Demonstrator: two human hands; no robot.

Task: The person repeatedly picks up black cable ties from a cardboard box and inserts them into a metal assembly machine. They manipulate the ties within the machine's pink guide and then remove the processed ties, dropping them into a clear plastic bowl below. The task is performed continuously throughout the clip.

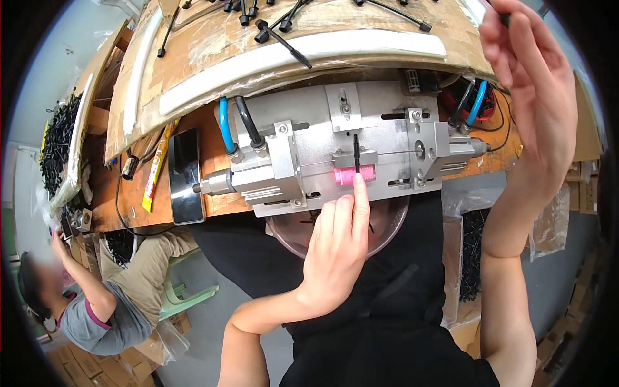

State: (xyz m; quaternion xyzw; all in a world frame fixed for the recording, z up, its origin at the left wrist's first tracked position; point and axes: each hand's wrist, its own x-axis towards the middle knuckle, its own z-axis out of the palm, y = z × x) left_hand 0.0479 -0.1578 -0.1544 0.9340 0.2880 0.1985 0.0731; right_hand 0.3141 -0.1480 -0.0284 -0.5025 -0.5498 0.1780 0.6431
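**Fingertip beside two facing units, the black rod's hold unclear**

Take the pink block (345,176) as the clock's centre. The black rod (356,151) lies at 12 o'clock, across the small metal rest in the metal fixture (380,103), its near end meeting the left index fingertip. The left hand (335,251) comes from 7 o'clock, index stretched out, other fingers folded; its thumb is hidden, so I cannot tell whether it pinches anything. The right hand (541,90) is raised at 2 o'clock, fingers bent near a dark piece cut by the upper edge; whether they grip it, I cannot tell.

No clamp shows over the rod, so a sideways slip of that fingertip could roll or skew it. Hose-fed units stand at 9 o'clock (271,161) and 3 o'clock (442,155), thin pins aimed inward; were they triggered early, the finger could be struck, or a crooked rod marked. A rod knocked toward 6 o'clock might drop into the bowl (393,216).
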